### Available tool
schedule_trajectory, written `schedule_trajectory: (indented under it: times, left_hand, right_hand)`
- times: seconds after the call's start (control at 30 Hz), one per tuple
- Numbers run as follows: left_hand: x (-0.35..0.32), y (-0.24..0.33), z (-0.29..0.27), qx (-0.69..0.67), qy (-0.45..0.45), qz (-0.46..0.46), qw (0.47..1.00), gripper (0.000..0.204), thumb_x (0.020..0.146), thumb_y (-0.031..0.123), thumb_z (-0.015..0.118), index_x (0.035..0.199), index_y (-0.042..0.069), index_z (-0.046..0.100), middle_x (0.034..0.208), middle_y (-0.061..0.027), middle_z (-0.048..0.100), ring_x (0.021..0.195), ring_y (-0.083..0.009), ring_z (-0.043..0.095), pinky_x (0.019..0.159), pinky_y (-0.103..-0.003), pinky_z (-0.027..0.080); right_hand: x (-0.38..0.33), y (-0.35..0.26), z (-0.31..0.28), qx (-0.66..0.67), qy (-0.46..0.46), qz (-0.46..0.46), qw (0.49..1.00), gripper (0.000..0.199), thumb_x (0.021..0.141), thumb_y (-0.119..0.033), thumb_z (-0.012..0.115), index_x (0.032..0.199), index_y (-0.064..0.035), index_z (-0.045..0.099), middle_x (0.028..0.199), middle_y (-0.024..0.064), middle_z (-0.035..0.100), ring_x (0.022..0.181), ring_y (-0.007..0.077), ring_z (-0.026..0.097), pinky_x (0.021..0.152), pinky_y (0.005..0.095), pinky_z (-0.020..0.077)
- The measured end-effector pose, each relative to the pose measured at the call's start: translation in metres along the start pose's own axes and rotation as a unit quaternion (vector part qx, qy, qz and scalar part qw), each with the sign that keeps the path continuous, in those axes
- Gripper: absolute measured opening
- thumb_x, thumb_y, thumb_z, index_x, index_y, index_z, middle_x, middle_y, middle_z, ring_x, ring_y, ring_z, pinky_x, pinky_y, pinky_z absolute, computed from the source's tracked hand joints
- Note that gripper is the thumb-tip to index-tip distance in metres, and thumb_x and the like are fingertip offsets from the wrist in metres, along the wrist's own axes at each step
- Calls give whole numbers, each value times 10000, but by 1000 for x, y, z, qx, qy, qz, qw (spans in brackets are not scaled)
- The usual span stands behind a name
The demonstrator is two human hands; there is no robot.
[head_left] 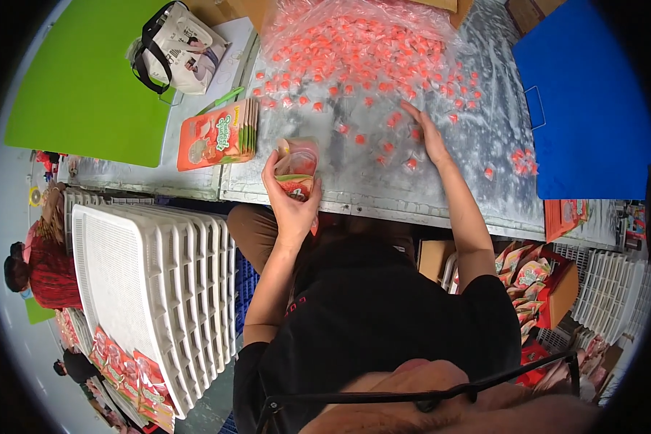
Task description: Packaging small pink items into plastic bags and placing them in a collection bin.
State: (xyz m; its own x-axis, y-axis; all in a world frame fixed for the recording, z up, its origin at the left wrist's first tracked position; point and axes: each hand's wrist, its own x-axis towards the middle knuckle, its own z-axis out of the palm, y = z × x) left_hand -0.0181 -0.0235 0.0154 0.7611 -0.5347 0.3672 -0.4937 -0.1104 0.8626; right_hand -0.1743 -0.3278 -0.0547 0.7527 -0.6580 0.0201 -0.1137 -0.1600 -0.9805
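My left hand [294,208] is closed round a red and green pouch [296,160] at the table's front edge. The pouch is held upright with its mouth spread, and its clear upper part shows. Over the metal table [325,177], my right hand [430,137] reaches out with its fingers stretched and nothing gripped. It lies beside several small red wrapped candies [389,147]. Farther back is a large heap of the same candies [362,47], partly on clear plastic film. A stack of flat red pouches [211,137] rests left of my left hand.
A green knife-like tool [221,100] lies behind the pouch stack, near a white bag [188,54]. Green [87,79] and blue [586,101] panels flank the table. Stacked white trays [159,289] stand at lower left, and a box of filled pouches [532,278] sits at right.
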Motion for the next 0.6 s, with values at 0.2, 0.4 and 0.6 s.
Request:
schedule_trajectory:
  times: [0.2, 0.4, 0.6]
  left_hand:
    - [0, -3, 0, -2, -2, -4, 1000, 862, 721, 50, 794, 1434, -4, 313, 1355, -200, 411, 1270, -337, 442, 1086, -424, 353]
    - [0, -4, 0, -7, -3, -13, 1000, 853, 723, 47, 789, 1432, -4, 318, 1353, -197, 417, 1270, -333, 444, 1085, -424, 355]
    - [0, -4, -3, -9, -1, -14, 1000, 842, 723, 42, 787, 1426, -6, 326, 1360, -196, 417, 1270, -332, 445, 1084, -423, 356]
  right_hand:
    - [15, -7, 4, -176, -49, -12, 983, 582, 1037, -461, 275, 1427, -99, 511, 1504, 99, 450, 1408, 223, 372, 1165, 352, 258]
    - [9, -12, 17, -72, -106, 49, 991, 564, 1039, -464, 284, 1409, -123, 539, 1412, 99, 554, 1330, 234, 476, 1148, 357, 274]
    - [-12, -23, -2, -26, -66, 75, 995, 586, 1031, -488, 293, 1416, -113, 527, 1428, 89, 541, 1371, 256, 428, 1176, 404, 222]
